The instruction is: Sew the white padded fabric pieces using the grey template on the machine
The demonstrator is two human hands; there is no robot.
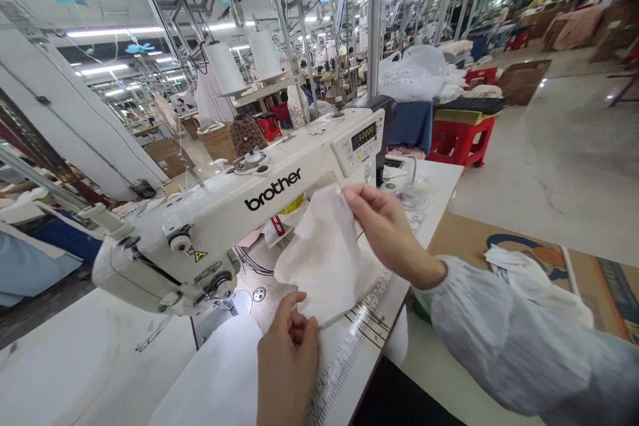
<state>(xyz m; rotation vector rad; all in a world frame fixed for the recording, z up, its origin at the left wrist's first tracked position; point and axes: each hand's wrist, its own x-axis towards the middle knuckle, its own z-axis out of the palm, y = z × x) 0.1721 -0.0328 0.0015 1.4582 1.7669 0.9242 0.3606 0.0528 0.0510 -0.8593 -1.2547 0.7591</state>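
Observation:
A thin white fabric piece (319, 266) is partly lifted over the bed of a white Brother sewing machine (279, 190). My right hand (392, 233) pinches its raised upper corner between thumb and fingers. Down at the lower edge of the cloth is my left hand (289, 353), fingers curled and thumb against the fabric; the exact grip is partly hidden. The needle and presser foot (227, 303) are left of the cloth, above the lit needle plate. More white fabric (214, 373) lies left of my left hand.
A printed ruler scale (344, 353) runs along the table's front edge. Right of the table are a cardboard box (464, 239) and a red stool (462, 140). Thread cones (224, 66) stand on a rack behind the machine, and metal poles (375, 26) rise there.

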